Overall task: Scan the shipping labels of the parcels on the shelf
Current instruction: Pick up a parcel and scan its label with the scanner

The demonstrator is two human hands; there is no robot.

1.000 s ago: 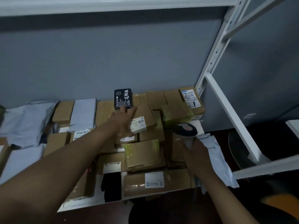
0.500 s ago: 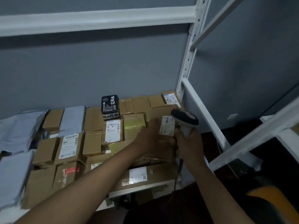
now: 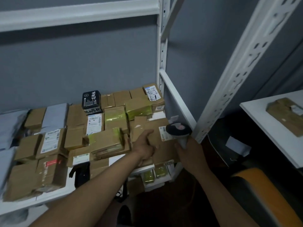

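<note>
on the crowded shelf (image 3: 49, 196), the left hand (image 3: 144, 145) held the brown parcel (image 3: 152, 128) at the right end, fingers curled over its near edge, thumb on top. just right, its label (image 3: 164, 134) sat under the scanner (image 3: 178, 131), gripped in the right hand (image 3: 188, 151). this parcel's scan seemed under way; the next move likely called for squaring scanner to label

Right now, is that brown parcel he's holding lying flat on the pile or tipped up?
Tipped up. The left hand grips the brown parcel, tilting its labelled face toward the barcode scanner held in the right hand.
</note>
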